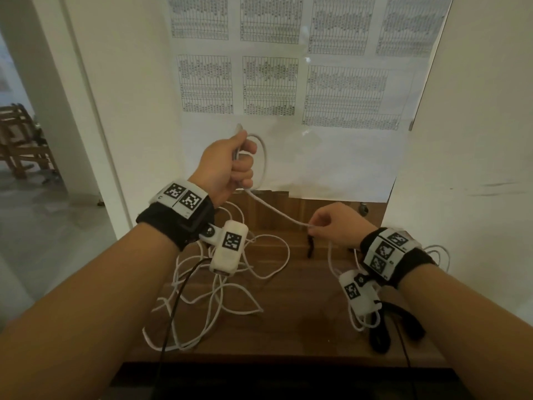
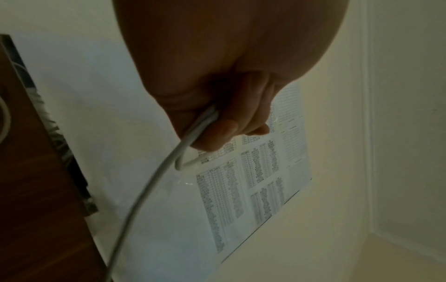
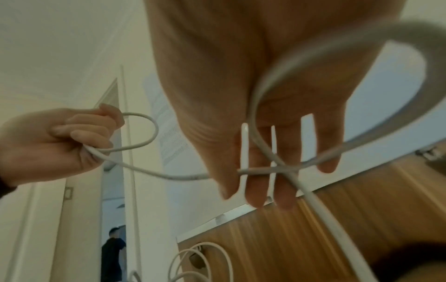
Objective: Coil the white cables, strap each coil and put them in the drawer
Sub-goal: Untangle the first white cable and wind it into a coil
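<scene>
My left hand (image 1: 230, 163) is raised in front of the wall and grips a white cable (image 1: 274, 209) near its end, with one small loop (image 1: 264, 157) standing out of the fist. From there the cable slopes down to my right hand (image 1: 328, 226), which pinches it between thumb and fingertips just above the table. In the left wrist view the fingers (image 2: 224, 129) curl round the cable (image 2: 154, 181). In the right wrist view the cable (image 3: 265, 169) crosses my fingers (image 3: 253, 190). More white cable (image 1: 219, 295) lies tangled on the wooden table (image 1: 302, 313).
A thin black strap (image 1: 310, 246) lies near my right hand, and a wider black strap (image 1: 403, 321) at the table's right. Printed sheets (image 1: 268, 85) cover the wall behind. A wooden chair (image 1: 20, 140) stands through the doorway at left. A person (image 3: 113, 253) stands far off.
</scene>
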The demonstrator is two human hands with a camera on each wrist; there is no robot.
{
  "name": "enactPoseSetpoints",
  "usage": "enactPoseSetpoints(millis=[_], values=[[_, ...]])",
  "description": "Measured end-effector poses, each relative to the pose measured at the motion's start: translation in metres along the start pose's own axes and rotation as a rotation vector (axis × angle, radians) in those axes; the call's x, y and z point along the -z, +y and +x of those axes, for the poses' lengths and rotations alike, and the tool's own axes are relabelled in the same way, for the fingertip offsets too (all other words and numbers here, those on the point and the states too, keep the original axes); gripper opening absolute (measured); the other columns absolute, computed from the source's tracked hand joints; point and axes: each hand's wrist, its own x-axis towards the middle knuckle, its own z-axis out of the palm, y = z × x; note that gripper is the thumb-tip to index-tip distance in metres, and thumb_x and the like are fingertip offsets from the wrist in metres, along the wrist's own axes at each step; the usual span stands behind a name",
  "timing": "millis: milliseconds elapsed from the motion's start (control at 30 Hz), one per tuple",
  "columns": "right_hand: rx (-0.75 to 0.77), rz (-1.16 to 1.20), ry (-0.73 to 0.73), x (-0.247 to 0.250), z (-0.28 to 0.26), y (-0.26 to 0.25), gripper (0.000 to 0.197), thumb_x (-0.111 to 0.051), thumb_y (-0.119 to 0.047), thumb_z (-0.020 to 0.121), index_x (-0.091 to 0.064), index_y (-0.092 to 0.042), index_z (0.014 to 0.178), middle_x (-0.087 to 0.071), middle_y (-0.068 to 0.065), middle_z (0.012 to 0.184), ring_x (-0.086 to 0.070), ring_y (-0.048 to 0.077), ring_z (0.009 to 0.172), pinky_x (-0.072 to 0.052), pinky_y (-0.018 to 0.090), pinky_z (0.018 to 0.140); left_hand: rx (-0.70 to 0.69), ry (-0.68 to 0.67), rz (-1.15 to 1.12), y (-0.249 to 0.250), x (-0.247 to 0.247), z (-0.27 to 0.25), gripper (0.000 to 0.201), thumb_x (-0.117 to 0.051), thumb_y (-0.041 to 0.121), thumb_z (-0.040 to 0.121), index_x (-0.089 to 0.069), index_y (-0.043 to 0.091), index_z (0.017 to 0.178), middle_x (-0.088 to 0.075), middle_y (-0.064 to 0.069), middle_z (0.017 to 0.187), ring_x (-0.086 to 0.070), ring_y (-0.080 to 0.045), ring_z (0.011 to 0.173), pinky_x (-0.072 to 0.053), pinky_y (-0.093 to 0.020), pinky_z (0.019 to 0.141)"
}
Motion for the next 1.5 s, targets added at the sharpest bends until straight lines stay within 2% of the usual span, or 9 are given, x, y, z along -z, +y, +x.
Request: enactPoseSetpoints(millis=[133, 333, 567, 633, 767, 1067, 1167, 1400, 1500], values=[[-0.135, 0.025, 0.019, 0.004, 0.005, 0.006, 0.016, -0.062, -0.03, 0.097, -0.073, -0.022, 0.087, -0.068, -0.005, 0.081, -0.063, 0.013, 0.08, -0.047, 0.026, 0.066, -0.032, -0.034, 0.057, 0.005, -0.001, -0.003, 0.042, -0.038, 0.041, 0.107, -0.054, 0.014, 0.08, -0.027, 0.009, 0.044, -0.023, -0.008, 0.036, -0.027, -0.025, 0.048], [-0.138, 0.549, -0.061, 0.013, 0.0, 0.0, 0.027, -0.062, -0.022, 0.097, -0.078, -0.003, 0.088, -0.062, 0.013, 0.072, -0.058, 0.022, 0.067, -0.05, 0.026, 0.064, -0.149, -0.07, 0.446, -0.008, -0.019, -0.008, 0.042, -0.039, 0.034, 0.108, -0.059, 0.009, 0.081, -0.037, 0.007, 0.047, -0.032, -0.01, 0.042, -0.036, -0.023, 0.048], [-0.201, 1.149, 0.152, 0.013, 0.004, -0.013, 0.022, -0.067, -0.014, 0.092, -0.07, 0.008, 0.093, -0.053, 0.006, 0.056, -0.05, 0.023, 0.055, -0.049, 0.035, 0.059, 0.083, -0.044, 0.309, -0.049, -0.031, -0.007, 0.044, -0.044, 0.031, 0.107, -0.066, 0.005, 0.079, -0.062, -0.006, 0.061, -0.062, -0.019, 0.055, -0.057, -0.033, 0.063], [-0.104, 1.124, 0.12, 0.015, 0.003, -0.022, 0.015, -0.071, -0.011, 0.088, -0.074, 0.003, 0.092, -0.067, 0.01, 0.069, -0.063, 0.027, 0.066, -0.054, 0.038, 0.067, 0.156, -0.028, 0.275, -0.058, -0.035, -0.008, 0.044, -0.044, 0.03, 0.107, -0.07, 0.003, 0.083, -0.071, -0.011, 0.073, -0.07, -0.025, 0.069, -0.058, -0.04, 0.079], [0.085, 0.689, 0.15, 0.012, -0.003, -0.038, 0.021, -0.072, -0.012, 0.088, -0.078, -0.014, 0.109, -0.078, 0.005, 0.098, -0.073, 0.023, 0.095, -0.059, 0.041, 0.089, 0.175, 0.086, 0.333, -0.064, -0.04, -0.003, 0.043, -0.047, 0.034, 0.105, -0.072, 0.007, 0.083, -0.073, -0.01, 0.082, -0.071, -0.027, 0.081, -0.061, -0.044, 0.082], [0.329, 0.404, 0.241, 0.001, -0.021, -0.061, 0.039, -0.071, -0.014, 0.091, -0.06, -0.041, 0.117, -0.064, 0.005, 0.092, -0.06, 0.007, 0.081, -0.047, 0.023, 0.074, 0.242, 0.124, -0.029, -0.06, -0.046, -0.009, 0.036, -0.047, 0.028, 0.105, -0.065, -0.003, 0.111, -0.068, -0.018, 0.094, -0.067, -0.029, 0.084, -0.052, -0.039, 0.077], [0.333, 0.409, 0.311, -0.007, -0.019, -0.056, 0.044, -0.081, -0.015, 0.081, -0.067, -0.034, 0.117, -0.059, -0.01, 0.093, -0.056, 0.0, 0.087, -0.046, 0.021, 0.083, 0.186, 0.181, -0.041, -0.054, -0.046, -0.01, 0.032, -0.042, 0.02, 0.107, -0.066, 0.001, 0.098, -0.068, -0.015, 0.081, -0.069, -0.025, 0.07, -0.055, -0.033, 0.069], [0.241, 0.557, 0.429, -0.022, -0.016, -0.053, 0.043, -0.083, -0.014, 0.074, -0.061, -0.021, 0.111, -0.063, 0.001, 0.095, -0.063, 0.017, 0.089, -0.057, 0.041, 0.083, 0.223, 0.175, -0.108, -0.056, -0.048, -0.013, 0.028, -0.041, 0.019, 0.107, -0.062, 0.005, 0.094, -0.068, -0.01, 0.074, -0.069, -0.02, 0.062, -0.057, -0.027, 0.058], [0.265, 0.55, 0.393, -0.022, -0.015, -0.05, 0.038, -0.082, -0.017, 0.076, -0.063, -0.02, 0.109, -0.064, -0.001, 0.099, -0.062, 0.014, 0.095, -0.054, 0.037, 0.088, 0.236, 0.186, -0.109, -0.056, -0.048, -0.011, 0.03, -0.042, 0.021, 0.107, -0.061, 0.008, 0.089, -0.065, -0.009, 0.073, -0.063, -0.021, 0.064, -0.049, -0.032, 0.063]])
